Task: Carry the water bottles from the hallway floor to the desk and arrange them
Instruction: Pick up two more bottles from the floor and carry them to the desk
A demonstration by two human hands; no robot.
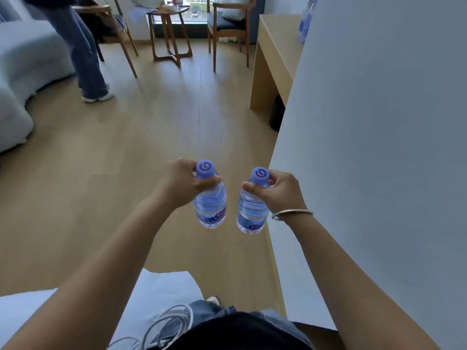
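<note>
**Purple-capped bottles, one in each of your hands**

Purple caps face the head camera. Your left hand (180, 181) curls round the neck of the left bottle (210, 205), thumb pinching just under the cap. Your right hand (275, 192) grips the right bottle (252, 210) the same way, fingers wrapped at its neck, with a silver bangle (292, 213) on that wrist. Both bottles hang upright above the wooden floor (156, 147), near each other but apart, neither touching the floor.

Take the desk (274, 44) as your landmark: both bottles are well short of it, on your side, with the grey wall (379, 147) just beside the right bottle. More bottles (305, 24) stand on the desk's top, partly hidden by that wall. Beyond the desk's far end sits a wooden chair (227, 29), then a small side table (169, 34). Across the floor from the desk another person's jeans-clad legs (83, 59) stand beside a pale sofa (22, 72).
</note>
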